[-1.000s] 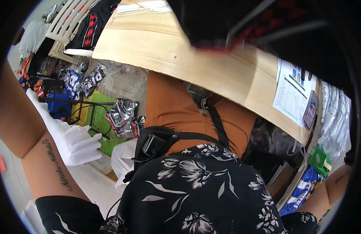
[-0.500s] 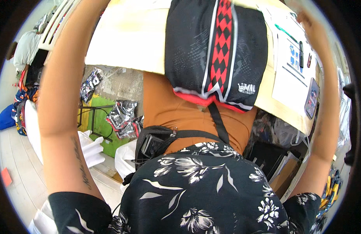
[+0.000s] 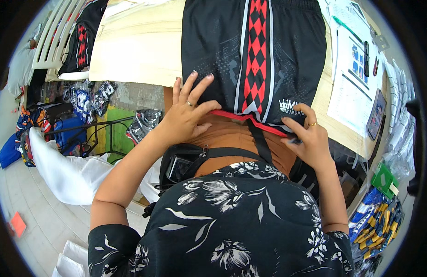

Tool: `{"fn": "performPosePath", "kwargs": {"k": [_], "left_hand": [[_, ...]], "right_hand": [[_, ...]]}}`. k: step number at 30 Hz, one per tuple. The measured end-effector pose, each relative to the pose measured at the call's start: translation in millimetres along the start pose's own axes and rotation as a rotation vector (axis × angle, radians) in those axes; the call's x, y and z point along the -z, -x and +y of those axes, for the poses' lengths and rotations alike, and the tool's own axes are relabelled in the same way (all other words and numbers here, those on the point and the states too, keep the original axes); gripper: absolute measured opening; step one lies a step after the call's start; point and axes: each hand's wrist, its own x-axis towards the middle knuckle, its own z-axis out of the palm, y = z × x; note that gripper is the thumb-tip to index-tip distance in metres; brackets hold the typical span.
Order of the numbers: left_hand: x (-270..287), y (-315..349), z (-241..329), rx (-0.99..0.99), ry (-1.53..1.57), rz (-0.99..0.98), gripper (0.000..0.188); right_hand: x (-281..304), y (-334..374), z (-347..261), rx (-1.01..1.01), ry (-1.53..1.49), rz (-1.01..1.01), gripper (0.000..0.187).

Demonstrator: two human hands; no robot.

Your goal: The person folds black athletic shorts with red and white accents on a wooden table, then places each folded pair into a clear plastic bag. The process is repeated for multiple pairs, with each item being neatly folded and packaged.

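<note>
One pair of shorts [image 3: 253,57]: black, red-and-black diamond stripe edged white, laid flat on table [image 3: 135,51], near end past the table edge and over the lap [image 3: 232,138]. Clock readings below are from mid-shorts.
Hem [image 3: 229,115]: 6 o'clock, red, runs between the two hands.
Left hand [image 3: 188,111]: 8 o'clock, index tip at hem's left end, thumb lower, other fingers splayed upward, ring on; can't tell if it pinches the cloth.
Right hand [image 3: 310,136]: 5 o'clock, fingers bent, index and thumb tips either side of hem's right end, ring on; can't tell if it grips.
Papers [image 3: 356,87]: 3 o'clock, on table, black pen [image 3: 366,60] on top.
Green pen [image 3: 346,27]: 2 o'clock, on the papers.
Phone [image 3: 376,113]: 4 o'clock, beside papers.
Second garment [image 3: 82,44]: 9 o'clock, similar stripe, by slatted chair [image 3: 54,46].
White cloth [image 3: 70,171]: 8 o'clock, well apart.
Pouch [image 3: 181,164]: 7 o'clock, at the waist.
</note>
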Motion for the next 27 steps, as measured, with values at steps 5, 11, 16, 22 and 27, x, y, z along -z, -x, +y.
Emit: {"fn": "performPosePath", "kwargs": {"k": [5, 11, 16, 22, 27], "left_hand": [[-2, -16, -12, -0.021, -0.010, 0.025, 0.026], [12, -62, -41, 0.007, 0.289, -0.157, 0.018], [19, -116, -75, 0.096, 0.252, 0.017, 0.016], [20, -74, -54, -0.074, 0.158, 0.221, 0.022], [15, -55, -48, 0.058, 0.191, 0.239, 0.014]], "right_hand": [[-6, 3, 9, -0.170, 0.072, -0.079, 0.049], [4, -56, 68, -0.259, -0.068, 0.137, 0.029], [1, -114, 87, -0.354, 0.060, 0.274, 0.025], [2, -66, 41, -0.188, -0.207, 0.229, 0.042], [-12, -32, 51, -0.283, -0.241, 0.284, 0.031]]}}
